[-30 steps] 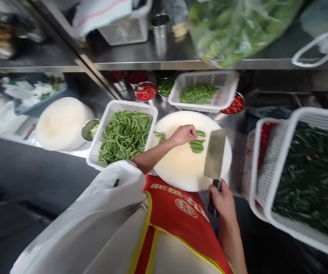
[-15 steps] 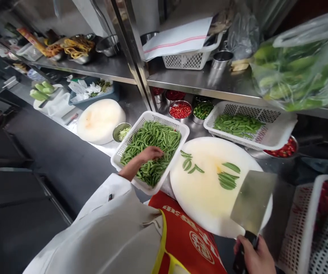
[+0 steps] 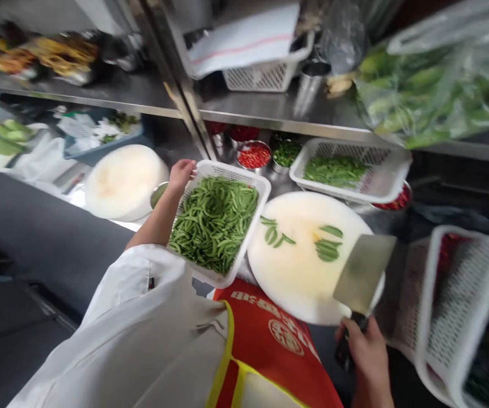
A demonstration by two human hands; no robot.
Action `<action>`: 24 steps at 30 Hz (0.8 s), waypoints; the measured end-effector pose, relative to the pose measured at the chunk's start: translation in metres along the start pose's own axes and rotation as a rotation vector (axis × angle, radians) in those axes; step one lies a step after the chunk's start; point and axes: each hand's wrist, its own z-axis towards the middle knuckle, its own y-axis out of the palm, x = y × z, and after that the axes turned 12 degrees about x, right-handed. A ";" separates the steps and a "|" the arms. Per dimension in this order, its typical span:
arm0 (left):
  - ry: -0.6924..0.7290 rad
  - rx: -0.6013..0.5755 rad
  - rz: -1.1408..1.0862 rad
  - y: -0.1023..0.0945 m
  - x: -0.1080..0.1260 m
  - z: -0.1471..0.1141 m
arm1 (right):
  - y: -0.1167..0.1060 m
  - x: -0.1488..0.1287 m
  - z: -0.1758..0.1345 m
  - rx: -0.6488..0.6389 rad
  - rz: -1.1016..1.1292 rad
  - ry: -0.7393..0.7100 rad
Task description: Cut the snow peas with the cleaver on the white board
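Note:
My right hand point(image 3: 365, 340) is wrapped round the black handle of a cleaver point(image 3: 365, 271), whose broad blade lies over the near right side of a round white cutting board point(image 3: 295, 283). Several sliced green pea pods point(image 3: 328, 249) lie on that board, with more pieces point(image 3: 275, 233) towards its left side. Left of the board stands a white perforated basket point(image 3: 250, 241) full of whole green pea pods point(image 3: 216, 224). At the basket's far left corner, my left hand point(image 3: 183, 173) has its fingers curled onto the rim.
Behind the board are a white basket point(image 3: 397, 164) of green pods and bowls of chopped red chillies point(image 3: 253, 156) and green peppers point(image 3: 285, 153). A second round board point(image 3: 125, 175) stands left. A steel shelf point(image 3: 269, 116) overhangs the counter. More white baskets point(image 3: 435, 294) stand right.
My left hand has left the pods in the basket and moved away to its far left corner. The cleaver stays in my right hand. The camera view has shifted.

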 end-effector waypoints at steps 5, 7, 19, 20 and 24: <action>0.406 -0.676 0.501 0.058 -0.028 -0.088 | 0.002 -0.011 -0.002 0.024 -0.007 0.047; 0.478 -0.723 0.639 0.075 -0.029 -0.111 | 0.002 -0.012 -0.004 0.028 0.000 0.055; 0.977 -0.918 0.834 0.151 -0.007 -0.202 | 0.000 -0.008 -0.004 -0.004 0.035 0.075; 0.957 -0.902 0.840 0.152 -0.006 -0.197 | 0.000 -0.008 -0.004 -0.010 0.039 0.078; 0.862 -0.815 0.831 0.150 -0.004 -0.180 | -0.002 -0.005 -0.003 -0.025 0.050 0.090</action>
